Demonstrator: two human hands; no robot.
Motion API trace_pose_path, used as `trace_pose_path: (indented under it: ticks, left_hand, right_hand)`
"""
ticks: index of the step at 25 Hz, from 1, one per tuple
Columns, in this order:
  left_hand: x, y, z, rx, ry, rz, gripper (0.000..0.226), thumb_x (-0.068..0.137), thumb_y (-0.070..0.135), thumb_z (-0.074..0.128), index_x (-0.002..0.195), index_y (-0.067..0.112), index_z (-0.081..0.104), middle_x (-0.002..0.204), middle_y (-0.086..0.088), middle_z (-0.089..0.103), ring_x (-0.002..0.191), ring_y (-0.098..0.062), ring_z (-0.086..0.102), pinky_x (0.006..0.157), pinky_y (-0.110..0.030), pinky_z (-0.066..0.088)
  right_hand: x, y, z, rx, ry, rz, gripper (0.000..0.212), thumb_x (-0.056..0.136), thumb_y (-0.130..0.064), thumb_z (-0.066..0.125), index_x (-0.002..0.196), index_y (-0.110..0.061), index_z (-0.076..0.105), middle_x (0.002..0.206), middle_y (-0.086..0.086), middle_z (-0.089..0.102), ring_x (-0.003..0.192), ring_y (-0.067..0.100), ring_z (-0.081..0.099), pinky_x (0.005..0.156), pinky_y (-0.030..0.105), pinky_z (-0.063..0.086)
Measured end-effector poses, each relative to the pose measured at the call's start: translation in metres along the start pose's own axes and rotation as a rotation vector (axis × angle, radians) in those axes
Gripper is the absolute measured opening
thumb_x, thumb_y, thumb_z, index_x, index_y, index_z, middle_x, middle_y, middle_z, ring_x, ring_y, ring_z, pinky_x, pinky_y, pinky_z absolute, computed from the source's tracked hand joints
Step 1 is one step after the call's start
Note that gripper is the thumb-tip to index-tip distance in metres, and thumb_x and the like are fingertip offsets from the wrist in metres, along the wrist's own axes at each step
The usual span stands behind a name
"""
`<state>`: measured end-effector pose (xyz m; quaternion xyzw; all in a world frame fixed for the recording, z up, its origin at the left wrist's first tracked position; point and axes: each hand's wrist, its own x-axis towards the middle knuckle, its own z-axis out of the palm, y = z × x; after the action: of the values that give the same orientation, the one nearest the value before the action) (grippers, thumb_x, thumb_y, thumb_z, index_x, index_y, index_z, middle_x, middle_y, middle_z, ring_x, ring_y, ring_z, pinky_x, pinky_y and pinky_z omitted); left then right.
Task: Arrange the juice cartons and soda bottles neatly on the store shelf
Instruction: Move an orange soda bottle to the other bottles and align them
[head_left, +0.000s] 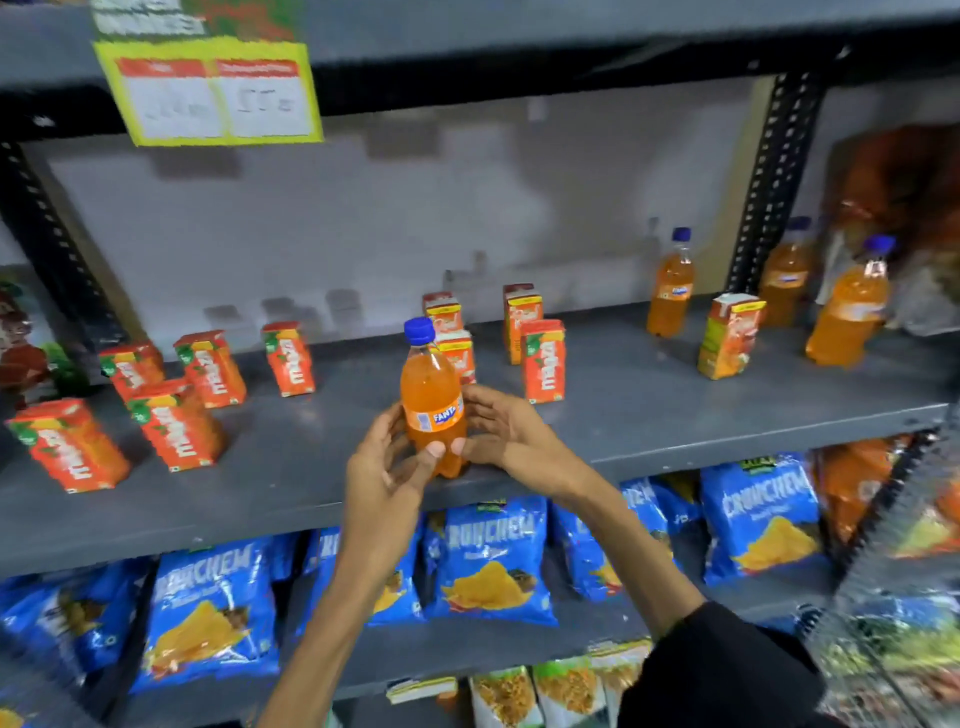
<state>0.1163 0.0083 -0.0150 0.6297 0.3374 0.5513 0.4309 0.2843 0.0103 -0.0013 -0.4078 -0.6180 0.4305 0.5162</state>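
on grey shelf (597, 415), soda bottle (430, 395) stands upright, cap up.

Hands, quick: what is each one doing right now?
Left hand: closed around the Fanta bottle, thumb across its front.
Right hand: fingers loosely curved against the same bottle's side.

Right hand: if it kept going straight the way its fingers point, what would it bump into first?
The right hand points leftward at the orange soda bottle, so it would press into that first; its fingertips already look to be on it. The left hand is on the other side.
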Motion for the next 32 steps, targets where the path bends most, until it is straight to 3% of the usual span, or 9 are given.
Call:
trace_pose_path:
  ticks: [2, 7, 11, 13, 16, 21, 24, 29, 32]
  left_hand:
    - [-0.003, -0.002, 0.055, -0.008, -0.006, -0.002, 0.045, 0.092, -0.002, 0.065, 0.134, 0.012, 0.055, 0.118, 0.002, 0.072, 0.103, 0.0, 0.071, 0.082, -0.015, 0.055]
    - [0.006, -0.005, 0.19, -0.039, -0.04, -0.029, 0.051, 0.088, 0.012, 0.069, 0.136, 0.011, 0.054, 0.12, -0.007, 0.073, 0.106, -0.007, 0.072, 0.087, -0.022, 0.057]
    - [0.018, -0.004, 0.277, 0.022, -0.077, -0.026, 0.052, 0.085, 0.017, 0.069, 0.135, 0.013, 0.056, 0.13, -0.016, 0.067, 0.117, -0.021, 0.069, 0.098, -0.036, 0.058]
    - [0.026, -0.007, 0.312, 0.055, -0.097, -0.038, 0.054, 0.085, 0.017, 0.07, 0.137, 0.014, 0.055, 0.133, -0.014, 0.065, 0.121, -0.023, 0.067, 0.103, -0.047, 0.056]
    - [0.034, -0.009, 0.358, 0.09, -0.111, -0.057, 0.056, 0.088, 0.014, 0.071, 0.141, 0.018, 0.053, 0.136, -0.005, 0.064, 0.123, -0.017, 0.065, 0.105, -0.047, 0.055]
    - [0.038, 0.003, 0.407, 0.087, -0.091, -0.097, 0.046, 0.092, 0.008, 0.07, 0.135, 0.02, 0.06, 0.128, 0.003, 0.069, 0.116, -0.007, 0.065, 0.104, -0.034, 0.055]
    - [0.044, 0.01, 0.42, 0.101, -0.086, -0.107, 0.039, 0.091, 0.007, 0.07, 0.129, 0.019, 0.065, 0.121, 0.007, 0.07, 0.111, -0.004, 0.065, 0.103, -0.035, 0.056]
    - [0.049, 0.009, 0.428, 0.136, -0.058, -0.103, 0.042, 0.095, 0.01, 0.066, 0.135, 0.019, 0.061, 0.133, 0.0, 0.069, 0.125, -0.015, 0.064, 0.107, -0.041, 0.053]
    - [0.043, 0.014, 0.426, 0.134, -0.075, -0.104, 0.046, 0.096, 0.007, 0.064, 0.14, 0.017, 0.057, 0.138, -0.002, 0.066, 0.127, -0.011, 0.06, 0.109, -0.038, 0.05]
  right_hand:
    - [-0.023, -0.002, -0.048, -0.015, 0.027, 0.001, 0.057, 0.078, -0.002, 0.066, 0.132, -0.002, 0.051, 0.119, 0.015, 0.063, 0.105, 0.02, 0.061, 0.095, 0.031, 0.052]
    - [-0.067, -0.003, -0.173, -0.055, 0.113, 0.009, 0.057, 0.078, -0.004, 0.065, 0.133, -0.002, 0.051, 0.127, 0.022, 0.063, 0.116, 0.028, 0.062, 0.102, 0.041, 0.048]
    - [-0.094, -0.004, -0.25, -0.056, 0.221, 0.002, 0.06, 0.076, 0.001, 0.065, 0.133, -0.008, 0.048, 0.118, 0.01, 0.065, 0.108, 0.018, 0.062, 0.096, 0.032, 0.05]
    - [-0.104, -0.002, -0.284, -0.076, 0.26, 0.007, 0.06, 0.08, 0.008, 0.063, 0.135, -0.011, 0.048, 0.121, 0.009, 0.066, 0.112, 0.018, 0.064, 0.096, 0.03, 0.052]
    - [-0.112, 0.002, -0.325, -0.108, 0.315, 0.009, 0.058, 0.085, 0.011, 0.058, 0.134, -0.018, 0.048, 0.128, 0.008, 0.065, 0.119, 0.023, 0.063, 0.101, 0.038, 0.052]
    - [-0.118, 0.012, -0.36, -0.129, 0.444, -0.029, 0.056, 0.087, -0.001, 0.06, 0.132, -0.032, 0.049, 0.129, 0.004, 0.062, 0.121, 0.023, 0.06, 0.102, 0.045, 0.049]
    - [-0.115, 0.014, -0.369, -0.179, 0.45, -0.042, 0.056, 0.09, -0.001, 0.057, 0.138, -0.028, 0.046, 0.131, 0.004, 0.063, 0.122, 0.019, 0.06, 0.102, 0.04, 0.049]
    - [-0.111, 0.012, -0.364, -0.302, 0.523, -0.031, 0.053, 0.092, 0.005, 0.056, 0.139, -0.019, 0.047, 0.12, -0.017, 0.061, 0.108, -0.015, 0.059, 0.099, 0.016, 0.048]
    - [-0.115, 0.017, -0.356, -0.457, 0.664, -0.055, 0.051, 0.092, 0.0, 0.061, 0.141, -0.012, 0.049, 0.121, -0.014, 0.059, 0.113, -0.005, 0.057, 0.095, 0.006, 0.045]
